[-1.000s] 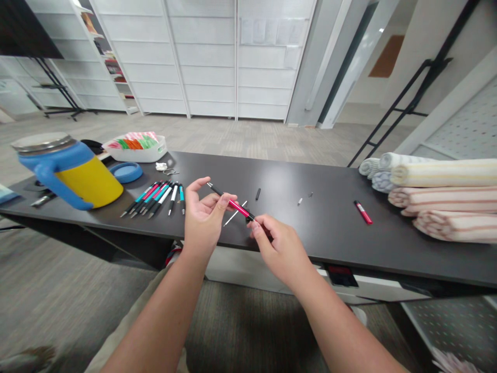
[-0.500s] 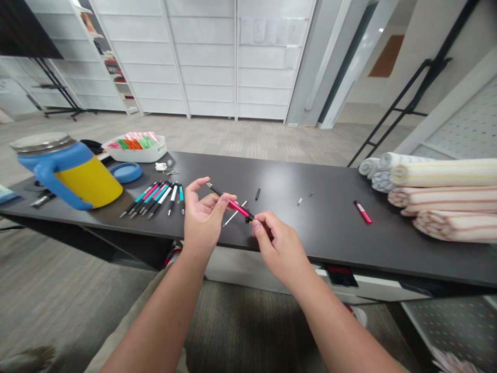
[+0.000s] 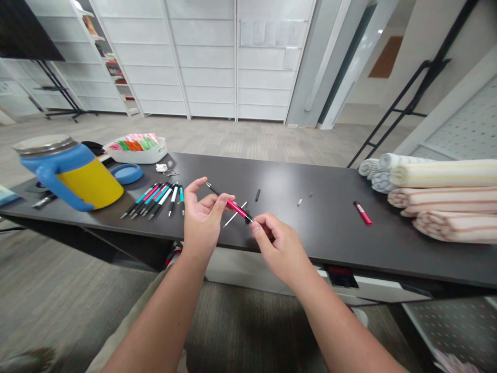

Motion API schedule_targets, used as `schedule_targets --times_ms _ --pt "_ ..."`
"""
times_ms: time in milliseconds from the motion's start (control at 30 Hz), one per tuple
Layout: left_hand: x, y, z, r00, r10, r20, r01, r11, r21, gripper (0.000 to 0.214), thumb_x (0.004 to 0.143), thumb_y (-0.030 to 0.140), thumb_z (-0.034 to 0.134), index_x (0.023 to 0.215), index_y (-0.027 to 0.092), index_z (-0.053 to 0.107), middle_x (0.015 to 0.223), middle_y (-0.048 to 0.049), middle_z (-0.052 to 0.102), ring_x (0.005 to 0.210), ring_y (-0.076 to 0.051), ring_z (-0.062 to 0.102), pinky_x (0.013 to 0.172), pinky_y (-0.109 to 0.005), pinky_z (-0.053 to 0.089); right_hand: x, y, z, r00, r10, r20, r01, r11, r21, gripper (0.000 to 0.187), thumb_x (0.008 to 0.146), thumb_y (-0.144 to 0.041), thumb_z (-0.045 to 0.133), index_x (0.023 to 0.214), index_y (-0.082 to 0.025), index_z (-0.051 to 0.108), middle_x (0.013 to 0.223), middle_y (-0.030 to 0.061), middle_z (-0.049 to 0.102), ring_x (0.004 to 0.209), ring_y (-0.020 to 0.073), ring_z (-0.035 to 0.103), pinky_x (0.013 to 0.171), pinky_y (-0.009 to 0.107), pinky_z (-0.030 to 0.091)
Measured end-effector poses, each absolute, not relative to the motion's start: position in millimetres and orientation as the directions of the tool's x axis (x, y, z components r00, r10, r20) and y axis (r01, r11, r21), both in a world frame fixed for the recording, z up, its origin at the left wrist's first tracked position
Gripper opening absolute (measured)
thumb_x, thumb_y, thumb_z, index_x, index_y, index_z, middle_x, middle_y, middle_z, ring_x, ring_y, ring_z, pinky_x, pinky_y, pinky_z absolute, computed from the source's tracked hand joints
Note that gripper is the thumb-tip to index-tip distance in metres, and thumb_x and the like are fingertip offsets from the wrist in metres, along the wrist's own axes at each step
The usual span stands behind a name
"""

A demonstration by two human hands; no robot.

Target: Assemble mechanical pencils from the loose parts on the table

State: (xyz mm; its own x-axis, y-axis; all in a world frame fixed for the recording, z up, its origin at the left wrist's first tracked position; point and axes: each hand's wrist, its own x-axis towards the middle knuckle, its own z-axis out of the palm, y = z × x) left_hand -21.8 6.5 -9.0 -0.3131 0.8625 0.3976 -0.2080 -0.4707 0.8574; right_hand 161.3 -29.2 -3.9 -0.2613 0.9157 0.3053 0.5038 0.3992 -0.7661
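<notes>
A red ballpoint pen (image 3: pixel 237 209) with black ends slants across the middle, above the desk. My left hand (image 3: pixel 205 215) is closed on it, thumb and fingers pinching the barrel, with the index finger raised near its upper end. At the lower end, my right hand (image 3: pixel 277 241) pinches thumb and finger on a thin, light-coloured piece that shows beside the black section. Behind the pen on the desk lies a slim refill (image 3: pixel 230 221). A small black tube (image 3: pixel 258 195) rests farther back. To the right lie a small white piece (image 3: pixel 300 202) and a tiny dark part (image 3: pixel 310 195), too small to name.
Several pens (image 3: pixel 151 199) lie left of my hands on the dark desk (image 3: pixel 330 228). Beyond them stand a blue-and-yellow mug (image 3: pixel 91 184), a blue lid (image 3: pixel 127 173) and a white basket (image 3: pixel 155 154). A red marker (image 3: pixel 362 213) and rolled cloths (image 3: pixel 446 197) are at right.
My right fingertips have shifted slightly off the pen's black end, and a thin light piece now shows between them. My left hand keeps its hold.
</notes>
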Motion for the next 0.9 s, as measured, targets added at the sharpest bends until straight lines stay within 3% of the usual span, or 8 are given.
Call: schedule_targets --times_ms 200,433,900 --pt "-23.1 6.8 -8.9 -0.297 0.877 0.378 -0.237 -0.451 0.860 0.070 0.087 0.040 0.084 0.141 0.025 0.041 0.090 -0.0030 0.078 0.082 -0.017 0.077 0.081 -0.030 0.062 164.2 -27.9 -5.3 -0.347 0.890 0.294 0.434 0.431 -0.791 0.021 0.107 -0.036 0.050 0.103 -0.023 0.066 0.088 -0.0002 0.074 0.076 0.0160 0.066 0.070 0.028 0.044" --pt "-24.4 7.2 -10.2 -0.231 0.896 0.380 -0.237 -0.431 0.871 0.069 0.090 0.039 0.081 0.143 0.024 0.040 0.090 -0.0034 0.079 0.080 -0.016 0.077 0.079 -0.029 0.063 162.3 -27.0 -8.3 -0.304 0.908 0.289 0.484 0.409 -0.774 0.023 0.106 -0.038 0.053 0.095 -0.024 0.067 0.080 -0.0023 0.072 0.067 0.0147 0.061 0.065 0.028 0.041" --pt "-26.0 6.5 -6.9 -0.277 0.906 0.321 -0.278 -0.395 0.875 0.071 0.087 0.039 0.084 0.141 0.024 0.040 0.089 -0.0024 0.078 0.083 -0.016 0.077 0.081 -0.027 0.060 163.9 -28.1 -5.5 -0.340 0.913 0.225 0.471 0.372 -0.800 0.016 0.102 -0.037 0.060 0.101 -0.024 0.069 0.075 -0.0039 0.067 0.065 0.0138 0.058 0.061 0.027 0.039"
